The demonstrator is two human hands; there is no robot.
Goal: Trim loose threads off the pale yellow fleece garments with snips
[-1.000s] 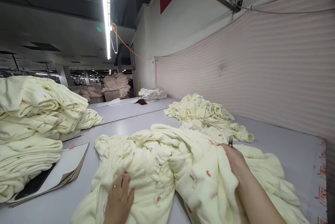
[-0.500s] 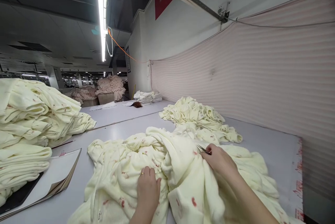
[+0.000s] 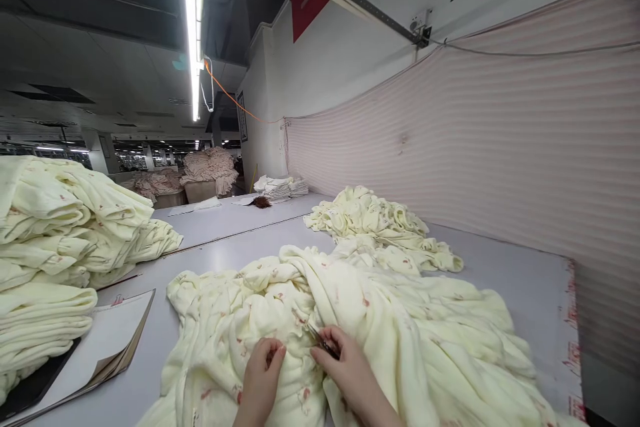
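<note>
From my head view, my 2 hands are together at the near middle of the table (image 3: 240, 240), over a bunched pale yellow cloth (image 3: 270, 310) with reddish prints. My right hand (image 3: 347, 364) grips a small dark pointed tool (image 3: 326, 344), its tip against the folds. My left hand (image 3: 261, 374) is just to the left, thumb and fingertips drawn together; I can't tell whether they pinch thread, fabric or nothing. The cloth spreads to both sides of my hands. At far right lies a crumpled yellow heap (image 3: 367, 210); at left stands a folded yellow pile (image 3: 45, 310), with white papers (image 3: 117, 324) beside it and a dark flat object (image 3: 43, 384) partly under it.
</note>
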